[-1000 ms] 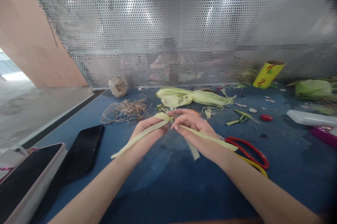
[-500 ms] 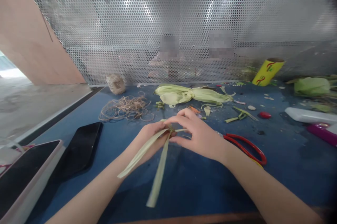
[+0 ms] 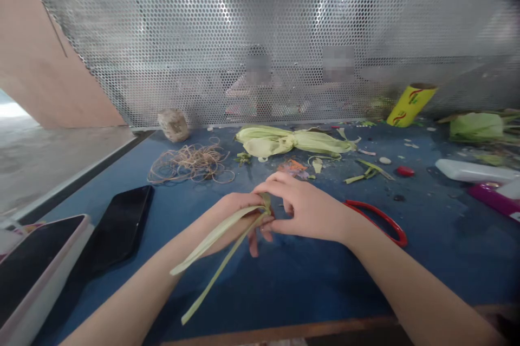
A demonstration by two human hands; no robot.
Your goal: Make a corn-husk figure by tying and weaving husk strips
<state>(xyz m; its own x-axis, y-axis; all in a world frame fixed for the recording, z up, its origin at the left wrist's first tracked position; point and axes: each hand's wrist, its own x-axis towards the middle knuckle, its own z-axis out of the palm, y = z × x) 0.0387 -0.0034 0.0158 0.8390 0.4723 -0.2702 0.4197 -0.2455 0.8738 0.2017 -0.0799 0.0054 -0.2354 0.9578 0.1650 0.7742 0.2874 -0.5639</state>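
Observation:
Both hands meet over the near middle of the table around a pale green corn husk strip (image 3: 213,235). My left hand (image 3: 238,210) is closed on it, and two long tails hang from the grip toward me. My right hand (image 3: 303,208) pinches the husk at its gathered end, fingertips against the left hand's fingers. The part between the fingers is mostly hidden. Beyond the hands lies a tied bundle of corn husk (image 3: 288,143). Red-handled scissors (image 3: 390,221) rest partly behind my right forearm.
A tangle of twine (image 3: 189,163), a black phone (image 3: 128,221) and a pale-edged device (image 3: 40,259) lie left. At the back stand a twine roll (image 3: 174,125), a yellow tube (image 3: 411,105) and a perforated metal screen (image 3: 276,21). A white and purple tool (image 3: 475,171) lies right.
The lower husk tail has swung left, closer to the other tail. The short piece at the right fingers no longer shows, and several left fingers now extend below the grip. The view has tilted slightly down.

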